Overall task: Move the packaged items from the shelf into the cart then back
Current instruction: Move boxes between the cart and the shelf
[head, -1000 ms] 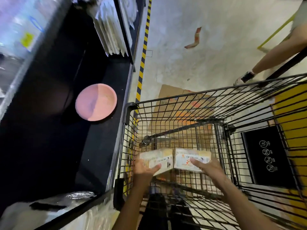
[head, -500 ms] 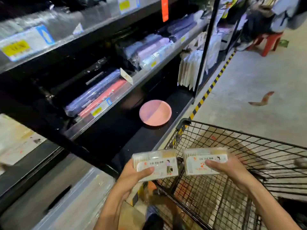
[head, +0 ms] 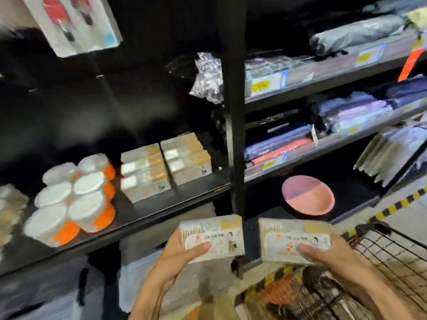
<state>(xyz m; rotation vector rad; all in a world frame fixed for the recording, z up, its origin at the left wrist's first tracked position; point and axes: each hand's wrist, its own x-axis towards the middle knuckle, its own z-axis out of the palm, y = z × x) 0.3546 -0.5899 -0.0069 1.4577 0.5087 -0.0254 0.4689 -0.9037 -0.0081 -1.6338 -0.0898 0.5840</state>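
Observation:
My left hand (head: 182,252) grips a clear rectangular packaged box (head: 221,236) with a white label, thumb on its front. My right hand (head: 328,255) grips a second matching box (head: 291,236) beside it, a black shelf post between them. Both boxes hang in front of and below the black shelf (head: 161,209). On that shelf stand two stacks of the same boxes (head: 166,167). The wire cart (head: 379,262) is at the lower right, under my right forearm.
Round white tubs with orange lids (head: 74,195) crowd the shelf's left part. A pink plate (head: 308,195) lies on the bottom shelf to the right. Wrapped folded goods (head: 346,116) fill the right-hand shelves. A black upright post (head: 233,112) divides the two shelf bays.
Both hands lifted the two boxes out of the cart and carried them left toward the shelf. The view swung up from the cart to the shelf holding matching boxes.

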